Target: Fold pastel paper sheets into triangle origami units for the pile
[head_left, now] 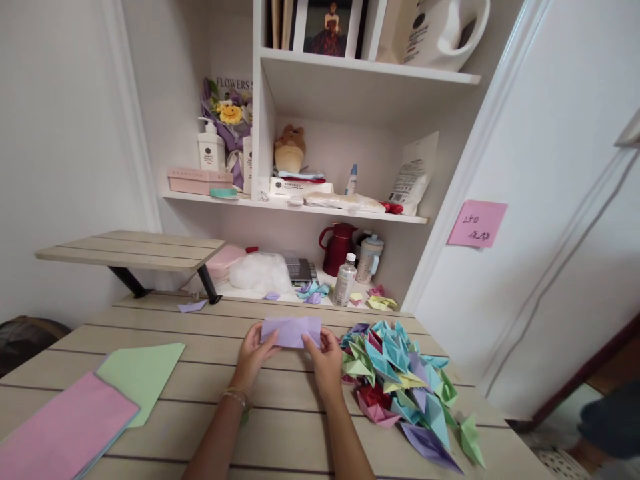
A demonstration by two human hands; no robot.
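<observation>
A folded strip of purple paper point(291, 329) is held just above the slatted table, with creases across its face. My left hand point(257, 347) pinches its left end, thumb in front and fingers behind. At the right end, my right hand point(323, 345) grips it the same way. Close to my right hand lies a heaped pile of folded paper boats point(400, 373) in blue, green, purple, pink, red and yellow. Further left rest a stack of pink paper sheets point(70, 427) and green paper sheets point(150, 373).
A small raised wooden stand point(133, 248) occupies the table's back left. Behind the table, a clear bottle point(345, 280), a red jug point(337, 248) and a tumbler point(369, 259) stand below the shelves. A pink note point(477, 223) sticks to the right wall.
</observation>
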